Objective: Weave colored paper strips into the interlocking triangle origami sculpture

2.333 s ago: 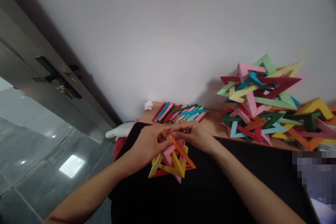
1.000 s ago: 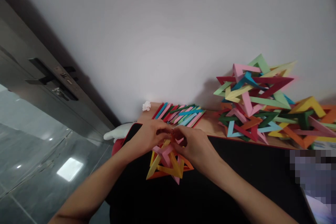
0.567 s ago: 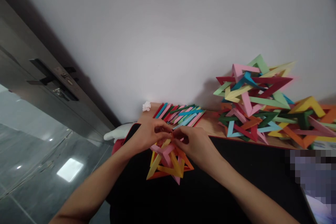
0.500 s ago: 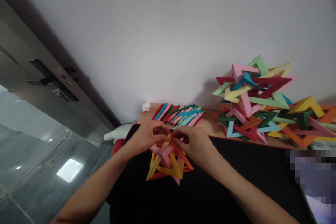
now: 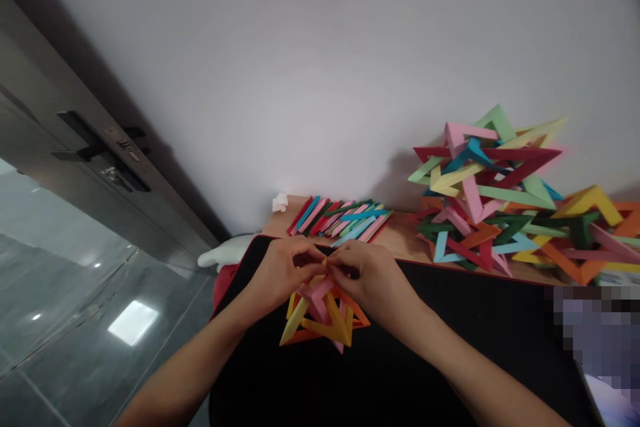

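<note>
A folded-paper star [image 5: 327, 328] in yellow, orange and pink sits on the black mat, below my fingers. My left hand [image 5: 286, 270] pinches its top from the left, thumb and forefinger closed. From the other side, my right hand [image 5: 369, 272] pinches the same upper tip, its fingertips meeting those of the left. A small yellow-orange bit of paper shows between them. The hands cover the upper part of the star, so how the strips join there is hidden.
Several folded paper strips [image 5: 343, 219] lie on the wooden table [image 5: 277, 223] by the wall. Finished paper stars [image 5: 485, 160] are stacked at the right. A crumpled white paper [image 5: 280, 202] is at the back left. The black mat [image 5: 450, 320] spans the front. A door [image 5: 75, 93] stands left.
The left hand's fingers have closed in toward the right fingertips at the star's top. The star has stayed nearly in place.
</note>
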Motion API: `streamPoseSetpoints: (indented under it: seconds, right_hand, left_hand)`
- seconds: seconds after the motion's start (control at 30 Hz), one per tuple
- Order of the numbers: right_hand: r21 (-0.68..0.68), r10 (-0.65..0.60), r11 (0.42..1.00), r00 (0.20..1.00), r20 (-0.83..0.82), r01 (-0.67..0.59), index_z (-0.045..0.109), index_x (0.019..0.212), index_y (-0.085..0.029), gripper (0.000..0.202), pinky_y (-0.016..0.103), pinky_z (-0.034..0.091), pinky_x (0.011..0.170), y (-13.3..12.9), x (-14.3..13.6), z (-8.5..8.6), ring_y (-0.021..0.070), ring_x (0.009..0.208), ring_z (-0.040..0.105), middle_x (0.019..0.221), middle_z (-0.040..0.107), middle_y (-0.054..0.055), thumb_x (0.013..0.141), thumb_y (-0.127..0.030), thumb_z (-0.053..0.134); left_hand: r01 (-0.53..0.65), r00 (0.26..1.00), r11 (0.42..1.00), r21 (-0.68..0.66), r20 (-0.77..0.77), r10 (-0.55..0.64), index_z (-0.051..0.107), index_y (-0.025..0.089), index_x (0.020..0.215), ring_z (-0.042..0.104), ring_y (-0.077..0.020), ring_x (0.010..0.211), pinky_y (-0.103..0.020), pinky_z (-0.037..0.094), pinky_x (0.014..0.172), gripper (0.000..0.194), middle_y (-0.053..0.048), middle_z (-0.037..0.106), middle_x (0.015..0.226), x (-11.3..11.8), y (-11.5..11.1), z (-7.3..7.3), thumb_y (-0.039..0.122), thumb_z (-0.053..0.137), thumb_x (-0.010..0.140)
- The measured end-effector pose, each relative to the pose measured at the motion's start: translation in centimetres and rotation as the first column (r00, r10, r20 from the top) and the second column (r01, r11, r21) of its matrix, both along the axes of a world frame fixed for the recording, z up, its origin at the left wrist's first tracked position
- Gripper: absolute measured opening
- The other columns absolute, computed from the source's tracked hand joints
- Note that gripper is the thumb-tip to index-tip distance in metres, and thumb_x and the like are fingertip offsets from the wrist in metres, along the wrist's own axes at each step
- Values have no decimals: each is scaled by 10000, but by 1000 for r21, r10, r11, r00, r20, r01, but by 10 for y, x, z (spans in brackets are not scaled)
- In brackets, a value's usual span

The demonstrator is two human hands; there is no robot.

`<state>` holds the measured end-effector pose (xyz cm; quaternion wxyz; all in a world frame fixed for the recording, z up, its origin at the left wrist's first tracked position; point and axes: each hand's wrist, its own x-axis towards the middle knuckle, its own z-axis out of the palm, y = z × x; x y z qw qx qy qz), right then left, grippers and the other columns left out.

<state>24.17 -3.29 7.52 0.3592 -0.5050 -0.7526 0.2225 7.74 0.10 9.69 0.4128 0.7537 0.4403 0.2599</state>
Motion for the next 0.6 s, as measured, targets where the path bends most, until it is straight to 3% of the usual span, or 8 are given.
streamPoseSetpoints:
  seconds: [0.17,0.27,0.33,0.47,0.6]
  right_hand:
    - [-26,60,998,998,-11,-60,724,724,-192,180,263,459,581,4,7,5,166,651,616,715,683,46,749,-90,578]
    - [-128,195,971,978,-74,-204,733,888,-211,158,271,521,639,14,23,7,175,732,666,863,723,50,791,-182,612]
    - [-159,286,942,955,-81,-296,698,1051,-231,255,307,544,741,22,33,4,192,858,681,1017,721,53,818,-197,599]
    - [-124,412,902,911,-32,-413,591,1237,-259,432,394,492,930,32,41,-9,211,1104,607,1241,639,56,850,-87,503]
    - [-116,468,879,883,32,-462,569,1257,-263,508,393,482,947,30,37,-16,215,1140,582,1256,624,51,805,-38,512]
  left_hand:
    - [21,999,999,48,-25,-20,704,161,794,620,-146,729,-261,479,674,59,-30,701,829,-5,-1,-4,190,662,765]
    - [42,995,995,88,-94,-34,689,186,848,611,-146,742,-265,468,689,84,-8,687,827,-11,-10,-1,248,646,811]
    - [14,988,987,161,-154,11,670,196,864,602,-151,769,-275,461,715,104,-2,672,836,-16,-19,2,289,641,828]
    - [-16,986,959,282,-156,62,656,219,932,593,-152,821,-275,464,746,140,-11,659,935,-26,-41,3,313,661,828]
    - [63,993,929,364,-116,-22,655,222,954,598,-154,870,-256,476,772,185,-19,650,977,-32,-54,2,269,714,786]
